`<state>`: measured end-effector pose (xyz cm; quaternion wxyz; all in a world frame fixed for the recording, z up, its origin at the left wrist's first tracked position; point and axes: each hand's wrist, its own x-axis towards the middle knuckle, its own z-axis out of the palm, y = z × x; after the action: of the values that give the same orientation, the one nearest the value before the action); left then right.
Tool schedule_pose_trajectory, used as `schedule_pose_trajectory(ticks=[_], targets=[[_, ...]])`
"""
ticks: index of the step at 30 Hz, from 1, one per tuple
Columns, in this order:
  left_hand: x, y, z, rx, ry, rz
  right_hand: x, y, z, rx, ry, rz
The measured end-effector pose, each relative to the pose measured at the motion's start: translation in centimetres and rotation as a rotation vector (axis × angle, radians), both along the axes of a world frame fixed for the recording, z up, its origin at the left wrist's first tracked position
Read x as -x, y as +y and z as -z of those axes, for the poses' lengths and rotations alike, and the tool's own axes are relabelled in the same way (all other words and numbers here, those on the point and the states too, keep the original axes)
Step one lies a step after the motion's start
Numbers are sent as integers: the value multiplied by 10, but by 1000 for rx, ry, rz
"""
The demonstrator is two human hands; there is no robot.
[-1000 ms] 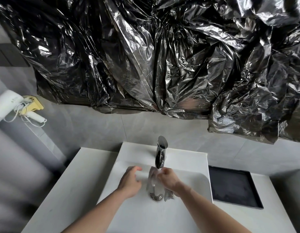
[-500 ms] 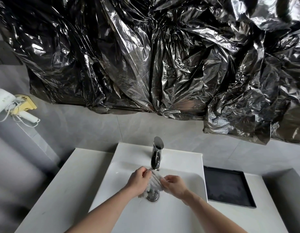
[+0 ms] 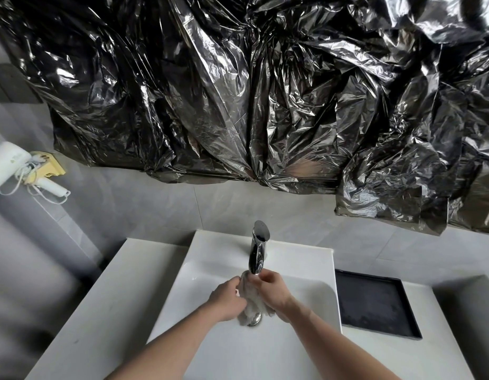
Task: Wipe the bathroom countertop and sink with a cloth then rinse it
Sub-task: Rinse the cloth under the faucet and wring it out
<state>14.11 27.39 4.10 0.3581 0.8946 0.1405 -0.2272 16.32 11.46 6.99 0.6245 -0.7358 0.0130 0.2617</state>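
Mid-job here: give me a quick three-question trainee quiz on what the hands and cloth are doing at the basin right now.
1. True or false: both hands grip the crumpled white cloth.
2. What stands right of the white rectangular sink? A) black square tray B) soap bottle C) green bucket
3. Fill in: the cloth is held just under the chrome ____ spout.

Key: 1 true, the left hand and right hand grip it; 2 A, the black square tray; 3 faucet.

Lighting: soft, even daylight; bright glare patches on crinkled black plastic sheeting above faucet. Wide-angle bending at edges; lower-left wall blurred; hands slightly motion-softened.
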Motion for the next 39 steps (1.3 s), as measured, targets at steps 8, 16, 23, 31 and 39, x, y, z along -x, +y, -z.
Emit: schedule_pose_trajectory(ticks=[8, 16, 23, 31, 39], targets=[[-4, -7, -2, 280, -186, -341, 3, -26, 45, 52, 55, 94], [-7, -9, -17, 669, -106, -442, 18, -3, 55, 50, 28, -32], [-4, 20, -7, 308, -206, -521, 15, 5, 49, 36, -43, 142], [17, 31, 14, -63, -139, -299, -3, -5, 30, 47, -89, 56], [6, -8, 11, 201, -121, -127, -6, -11, 20, -137, 60, 38]])
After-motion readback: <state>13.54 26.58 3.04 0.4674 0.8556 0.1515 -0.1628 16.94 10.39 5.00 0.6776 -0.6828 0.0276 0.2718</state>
